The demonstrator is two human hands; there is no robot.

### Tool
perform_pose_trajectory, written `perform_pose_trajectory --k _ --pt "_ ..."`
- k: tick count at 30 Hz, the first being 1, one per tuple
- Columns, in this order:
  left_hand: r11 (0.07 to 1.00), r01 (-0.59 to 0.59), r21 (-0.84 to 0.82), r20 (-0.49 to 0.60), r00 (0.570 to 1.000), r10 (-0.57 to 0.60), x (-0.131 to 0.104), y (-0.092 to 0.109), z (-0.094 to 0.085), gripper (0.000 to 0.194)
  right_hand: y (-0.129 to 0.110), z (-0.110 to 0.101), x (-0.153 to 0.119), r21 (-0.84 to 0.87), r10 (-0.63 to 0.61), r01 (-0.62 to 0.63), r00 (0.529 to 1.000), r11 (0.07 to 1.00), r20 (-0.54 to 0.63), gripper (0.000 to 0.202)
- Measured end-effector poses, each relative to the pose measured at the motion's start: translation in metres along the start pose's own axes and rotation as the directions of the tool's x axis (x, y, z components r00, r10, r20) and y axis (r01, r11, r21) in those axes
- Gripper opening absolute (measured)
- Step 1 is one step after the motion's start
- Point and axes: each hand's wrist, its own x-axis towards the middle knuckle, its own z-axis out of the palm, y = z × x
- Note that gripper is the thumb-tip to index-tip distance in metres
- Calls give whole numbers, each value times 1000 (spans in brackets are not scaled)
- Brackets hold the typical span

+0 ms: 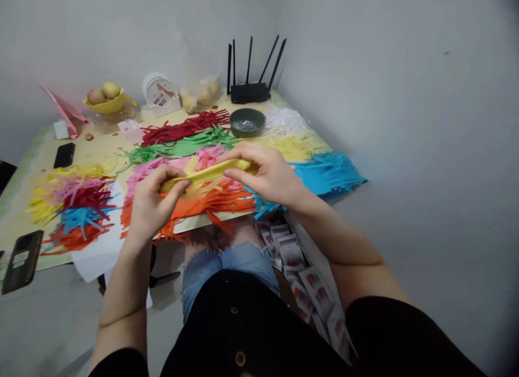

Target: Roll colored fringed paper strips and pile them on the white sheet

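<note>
I'm on the head view, and here is the yellow strip (206,174), stretched between both hands above the near part of the table (95,150). The left hand (152,201) grasps its left end, thumb on the near side, fingers curled behind. The right hand (265,174) pinches the other end, thumb tip along the lower edge, fingers arched over the top. Between the two thumbs the middle of the strip is bare to me, rising a little toward the right.

Now the edges. Right below the strip I see the orange fringe (194,205), its loose tails hanging over the table's near edge, just in front of the denim shorts (231,266). Pink fringe (146,174) lies beside the left hand; blue fringe (328,174) spreads past the right wrist and pokes beyond the table's right edge, toward the grey wall (413,128). That side is my tighter one. Behind the hands, green fringe (182,147) and the dark bowl (247,132) limit the far reach. Left, I get more width: pale tabletop shows around the small black phone (64,155), then the multicoloured fringe pile (83,204) sits partly on white paper (95,258), the larger phone (23,260) at the near-left edge.
</note>
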Motion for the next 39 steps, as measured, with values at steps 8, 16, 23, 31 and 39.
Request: perform_pose_trajectory --k 8,16,23,31,39 --pt "914 152 -376 23 988 -154 -4 4 2 18 1 6 -3 428 145 -147 989 892 38 18" --pt "882 65 -468 -2 997 -75 -2 0 4 9 10 15 0 609 183 -165 982 775 33 16" --pt "981 -47 -190 -96 995 29 0 0 9 22 10 15 2 395 138 -125 990 910 -5 18" --pt "990 -93 102 -84 991 102 -1 -1 7 14 9 14 0 97 78 -68 991 993 -106 12" --pt "872 158 -463 -19 982 -188 -2 -4 9 26 12 19 1 556 157 -141 987 819 19 22"
